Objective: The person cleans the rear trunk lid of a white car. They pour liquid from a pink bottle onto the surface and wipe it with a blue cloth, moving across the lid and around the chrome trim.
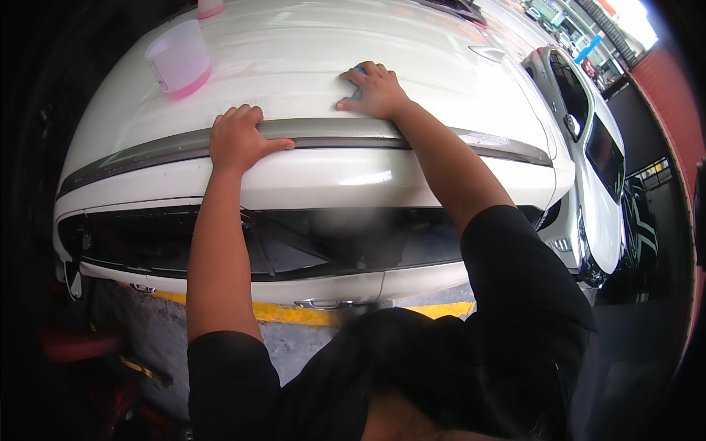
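Observation:
In front of me stretches the white roof (287, 77) of a car with a grey roof rail (331, 132) along its near side. My left hand (239, 138) grips that rail, its fingers bent over the far edge and its thumb stretched out to the right. Farther right, my right hand (376, 92) presses on the roof beyond the rail, fingers curled around a small blue piece (358, 90). Most of the blue piece is under the hand, and I cannot tell whether it is a cloth or a pad.
A translucent tub (179, 59) with pink at its bottom stands on the roof at the left, with part of another pink container (210, 7) behind it. Below are dark side windows (346, 239) and a door handle (323, 303). Another white car (588, 162) stands at the right.

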A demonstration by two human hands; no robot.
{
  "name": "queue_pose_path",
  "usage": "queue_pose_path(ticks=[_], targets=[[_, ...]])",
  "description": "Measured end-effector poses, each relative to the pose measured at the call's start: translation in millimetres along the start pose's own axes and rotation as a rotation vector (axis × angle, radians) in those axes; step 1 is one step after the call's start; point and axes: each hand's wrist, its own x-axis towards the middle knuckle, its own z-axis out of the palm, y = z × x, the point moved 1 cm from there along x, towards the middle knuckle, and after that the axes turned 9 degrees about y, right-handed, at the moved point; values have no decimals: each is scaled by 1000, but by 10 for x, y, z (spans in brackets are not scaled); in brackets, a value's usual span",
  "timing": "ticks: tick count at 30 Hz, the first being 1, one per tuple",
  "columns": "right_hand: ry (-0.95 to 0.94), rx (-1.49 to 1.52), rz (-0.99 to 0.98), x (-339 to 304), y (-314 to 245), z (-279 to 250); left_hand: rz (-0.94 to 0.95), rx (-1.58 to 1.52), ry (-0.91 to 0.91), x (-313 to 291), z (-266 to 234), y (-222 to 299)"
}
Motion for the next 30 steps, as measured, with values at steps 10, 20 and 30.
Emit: queue_pose_path(ticks=[10, 20, 30], targets=[[184, 148, 251, 270, -17, 101, 39, -14, 37, 20, 22, -20], [-7, -262, 730, 328, 1973, -6, 106, -91, 151, 73, 92, -136], [-136, -95, 255, 1201, 703, 418, 66, -67, 230, 16, 129, -322]])
